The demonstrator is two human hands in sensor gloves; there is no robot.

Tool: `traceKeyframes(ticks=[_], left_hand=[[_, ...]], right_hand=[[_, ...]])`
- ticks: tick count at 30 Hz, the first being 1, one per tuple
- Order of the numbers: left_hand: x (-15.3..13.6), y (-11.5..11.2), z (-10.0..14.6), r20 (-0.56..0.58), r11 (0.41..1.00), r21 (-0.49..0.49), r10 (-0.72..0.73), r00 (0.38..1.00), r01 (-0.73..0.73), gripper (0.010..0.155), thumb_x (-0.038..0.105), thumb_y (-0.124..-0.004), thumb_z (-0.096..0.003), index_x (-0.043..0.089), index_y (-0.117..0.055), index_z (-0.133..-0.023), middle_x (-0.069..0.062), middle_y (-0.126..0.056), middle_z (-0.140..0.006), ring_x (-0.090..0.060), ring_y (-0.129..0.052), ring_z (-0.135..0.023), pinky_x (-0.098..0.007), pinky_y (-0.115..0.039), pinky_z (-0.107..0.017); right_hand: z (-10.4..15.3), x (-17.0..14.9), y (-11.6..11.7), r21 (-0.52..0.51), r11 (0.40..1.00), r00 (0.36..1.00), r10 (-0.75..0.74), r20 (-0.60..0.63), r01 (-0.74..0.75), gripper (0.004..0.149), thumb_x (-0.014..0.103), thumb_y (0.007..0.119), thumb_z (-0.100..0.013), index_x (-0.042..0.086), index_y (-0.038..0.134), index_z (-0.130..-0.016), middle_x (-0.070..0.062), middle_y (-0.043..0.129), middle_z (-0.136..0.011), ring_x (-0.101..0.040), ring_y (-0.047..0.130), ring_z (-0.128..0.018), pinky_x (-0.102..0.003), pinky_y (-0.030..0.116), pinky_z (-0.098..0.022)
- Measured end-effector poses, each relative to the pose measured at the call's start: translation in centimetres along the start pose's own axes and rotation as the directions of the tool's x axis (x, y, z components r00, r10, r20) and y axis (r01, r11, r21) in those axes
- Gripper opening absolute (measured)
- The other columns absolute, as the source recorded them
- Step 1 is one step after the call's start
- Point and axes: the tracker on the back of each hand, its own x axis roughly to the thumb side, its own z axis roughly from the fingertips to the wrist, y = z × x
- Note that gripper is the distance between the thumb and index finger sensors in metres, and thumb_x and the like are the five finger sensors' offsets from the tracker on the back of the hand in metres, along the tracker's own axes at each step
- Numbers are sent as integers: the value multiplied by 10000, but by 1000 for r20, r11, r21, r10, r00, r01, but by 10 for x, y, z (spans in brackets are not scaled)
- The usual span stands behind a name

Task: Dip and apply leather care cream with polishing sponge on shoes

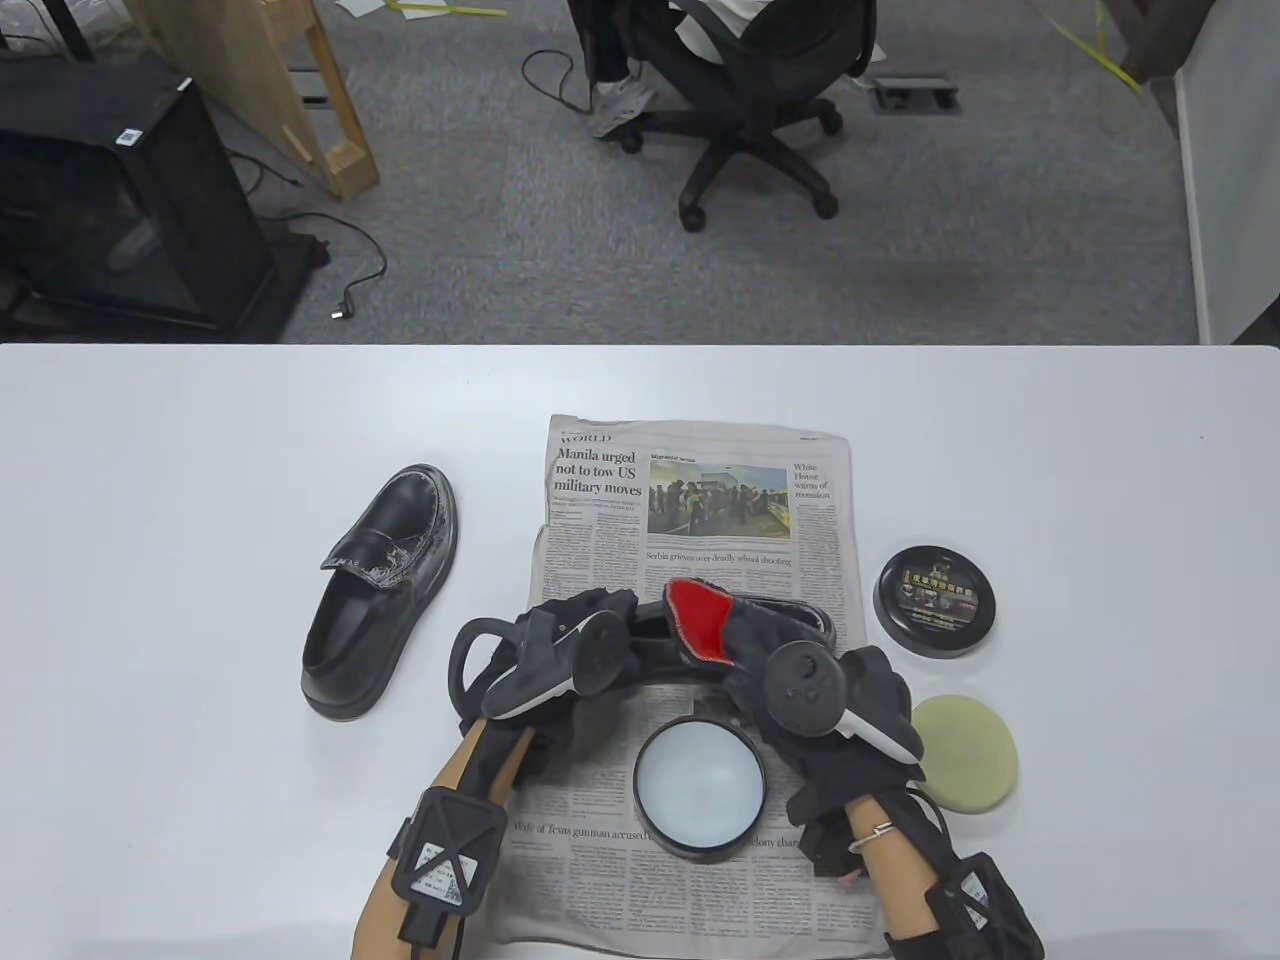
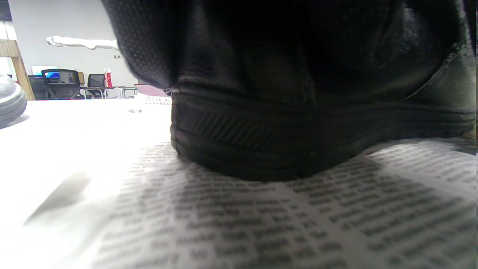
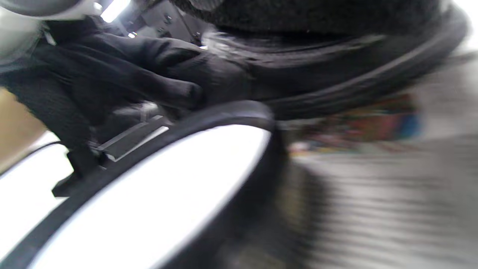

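A black shoe [image 1: 808,617] lies on the newspaper [image 1: 700,480], mostly hidden under both hands; its heel and sole [image 2: 298,130] fill the left wrist view. My left hand [image 1: 575,640] grips its near end, gloved fingers [image 3: 157,86] laid along its side. My right hand [image 1: 790,680] holds a red-faced polishing sponge [image 1: 698,618] over the shoe's top. The open cream tin [image 1: 700,785], with pale cream inside, stands just in front of the shoe, and its rim [image 3: 224,112] shows in the right wrist view.
A second black shoe [image 1: 380,590] lies on the bare table left of the newspaper. The tin's black lid [image 1: 935,600] and a round yellow sponge [image 1: 968,752] sit right of the paper. Beyond the table's far edge is an office chair [image 1: 750,90].
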Motion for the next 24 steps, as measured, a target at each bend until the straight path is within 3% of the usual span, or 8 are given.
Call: traceKeyframes(ticks=[5,10,13,18,24], left_hand=[[-1,-1,0,7,1000,3,8,1000,-8,733,590,-786,-411,352,-624,-1085,14,-809,-1091,-222,-849,-927,-406,-778,-666],[-1,-1,1,4,1000,11,1,1000,-1,734,600,-780,-411,356,-624,-1085,18,-814,-1085,-215,-854,-921,-399,-784,-661],[0,-1,1,-4,1000,22,-12,1000,12,724,598,-778,-410,355,-633,-1077,24,-823,-1075,-206,-864,-911,-393,-793,-651],[2,-2,2,-13,998,45,-44,999,44,712,598,-773,-408,358,-644,-1066,37,-840,-1057,-197,-883,-891,-382,-812,-637],[4,-1,1,-20,997,41,-66,998,67,708,585,-782,-402,355,-654,-1059,37,-851,-1048,-192,-893,-885,-379,-821,-636]], right_hand=[[-35,14,0,31,1000,1000,0,-27,1,570,429,385,-662,190,361,-1179,-135,369,-1229,-464,366,-1108,-663,403,-725],[-50,-16,-1,57,994,985,-83,-151,93,574,425,377,-665,179,349,-1182,-122,345,-1230,-426,305,-1117,-636,305,-730],[-40,-40,-3,58,997,974,-31,-224,45,572,422,382,-664,185,327,-1182,-107,303,-1231,-400,243,-1118,-604,239,-728],[-3,-56,-4,28,992,960,129,-247,-126,570,411,399,-662,181,299,-1174,-125,253,-1214,-439,246,-1097,-595,319,-736],[19,-37,-1,20,994,986,106,-126,-105,573,403,420,-663,147,342,-1170,-168,312,-1203,-483,331,-1087,-641,423,-733]])
